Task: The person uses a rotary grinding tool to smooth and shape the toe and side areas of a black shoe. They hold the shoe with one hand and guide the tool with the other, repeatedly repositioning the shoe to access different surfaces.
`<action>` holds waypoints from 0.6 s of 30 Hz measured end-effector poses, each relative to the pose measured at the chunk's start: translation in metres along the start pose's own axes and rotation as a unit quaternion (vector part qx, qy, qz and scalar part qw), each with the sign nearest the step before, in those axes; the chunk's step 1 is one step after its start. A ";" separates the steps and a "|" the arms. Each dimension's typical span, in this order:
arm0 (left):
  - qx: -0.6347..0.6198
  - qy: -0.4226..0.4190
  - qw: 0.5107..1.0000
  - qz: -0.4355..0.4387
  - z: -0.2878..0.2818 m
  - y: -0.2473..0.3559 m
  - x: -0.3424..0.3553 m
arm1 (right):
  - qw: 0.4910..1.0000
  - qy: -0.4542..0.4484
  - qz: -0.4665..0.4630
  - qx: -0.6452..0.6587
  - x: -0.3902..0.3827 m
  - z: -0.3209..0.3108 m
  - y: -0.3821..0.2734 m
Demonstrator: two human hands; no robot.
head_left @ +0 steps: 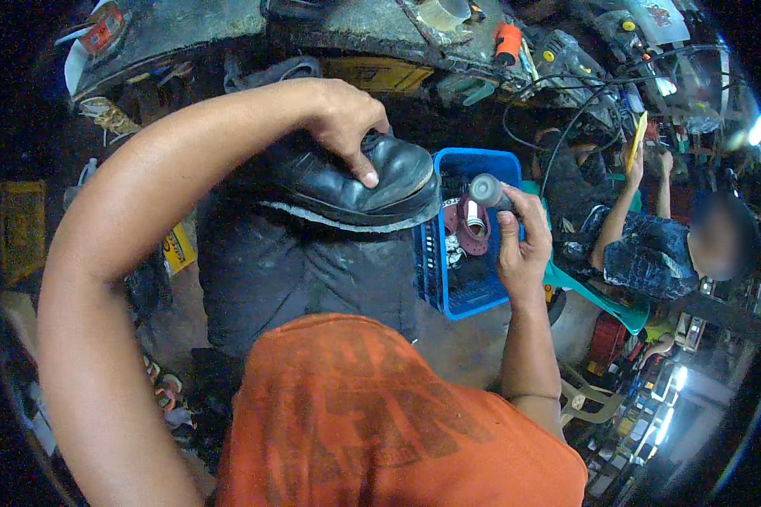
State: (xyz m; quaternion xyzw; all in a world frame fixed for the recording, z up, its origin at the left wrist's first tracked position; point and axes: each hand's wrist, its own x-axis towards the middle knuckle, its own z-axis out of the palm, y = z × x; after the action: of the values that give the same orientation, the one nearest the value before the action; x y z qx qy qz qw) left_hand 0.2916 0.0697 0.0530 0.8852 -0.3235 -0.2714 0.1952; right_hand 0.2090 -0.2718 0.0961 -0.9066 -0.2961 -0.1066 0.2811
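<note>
— What have you got in your hands?

— One black leather shoe (359, 182) and one tool. My left hand (345, 118) comes over the top of the shoe and clamps it at the opening, thumb pressed down on the upper near the toe. The shoe lies on its side on my lap, on the dark apron (296, 270), toe pointing right, its pale worn sole edge facing me.

— And the right hand?

— My right hand (522, 245) is closed round a grey cylindrical handle (487, 189), held upright just beside the shoe's toe, not touching it.

— What's under it?

— One blue plastic basket (469, 300) on the floor, with a reddish sole piece (472, 230) and small bits I cannot tell apart.

— Anyone else around?

— One person (643, 245) sitting to my right on a green chair (596, 296), holding up one yellow flat thing (637, 139). Ahead, a cluttered surface (355, 25) carries one orange-handled tool (506, 42).
</note>
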 end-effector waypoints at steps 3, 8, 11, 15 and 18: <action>0.012 0.006 1.000 -0.004 -0.003 0.001 0.003 | 0.998 -0.028 -0.046 -0.037 0.003 0.002 -0.003; 0.022 0.043 0.999 0.006 -0.004 0.000 0.012 | 0.986 -0.077 -0.102 -0.109 0.013 0.007 -0.011; 0.035 0.036 0.999 0.003 -0.004 0.004 0.015 | 0.978 -0.109 -0.111 -0.138 0.022 0.005 -0.014; 0.053 0.000 0.999 -0.008 -0.006 0.010 0.020 | 0.967 -0.150 -0.113 -0.175 0.032 0.000 -0.014; 0.065 0.021 0.998 -0.002 -0.006 0.011 0.019 | 0.961 -0.174 -0.112 -0.184 0.038 0.002 -0.012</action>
State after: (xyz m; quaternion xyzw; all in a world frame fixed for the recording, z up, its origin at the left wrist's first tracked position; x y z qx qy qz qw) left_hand 0.3025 0.0496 0.0566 0.9022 -0.3343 -0.2318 0.1430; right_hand 0.2320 -0.2446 0.1139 -0.9081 -0.4157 -0.0309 0.0397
